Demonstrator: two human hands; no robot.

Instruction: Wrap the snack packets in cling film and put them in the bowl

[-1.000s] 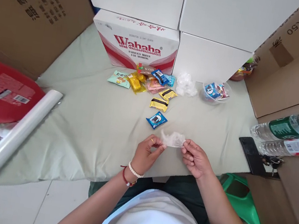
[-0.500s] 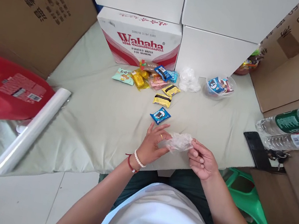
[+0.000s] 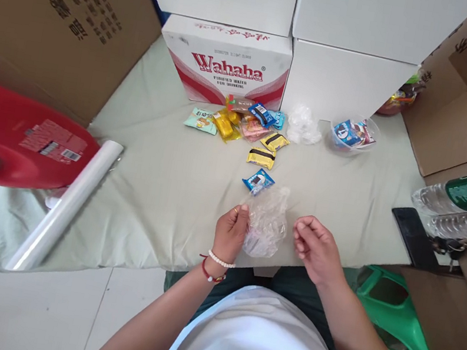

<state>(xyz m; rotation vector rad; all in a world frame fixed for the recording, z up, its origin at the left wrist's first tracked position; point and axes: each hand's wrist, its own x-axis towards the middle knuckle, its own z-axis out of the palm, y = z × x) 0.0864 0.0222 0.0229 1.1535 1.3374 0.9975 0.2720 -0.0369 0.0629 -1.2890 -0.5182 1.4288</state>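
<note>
My left hand (image 3: 230, 233) is closed on the left edge of a clear plastic bag (image 3: 267, 225), which hangs spread out above the table's front edge. My right hand (image 3: 315, 249) is just right of the bag with thumb and fingers curled in a pinch; I cannot make out whether any film is between them. A blue snack packet (image 3: 258, 181) lies on the pale green cloth (image 3: 170, 176) just beyond the bag. Farther back lie two yellow packets (image 3: 261, 157) and a pile of mixed snack packets (image 3: 242, 123).
A crumpled clear bag (image 3: 302, 125) and a clear bowl of packets (image 3: 352, 135) sit at the back right. A Wahaha carton (image 3: 229, 67), white and brown boxes ring the table. A film roll (image 3: 67, 207) and red tub (image 3: 7, 137) lie left; phone (image 3: 411, 235), keys and water bottles (image 3: 465, 205) right.
The small bunched bag stretched between both hands has opened out and now hangs from my left hand. My right hand has come away from it slightly to the right.
</note>
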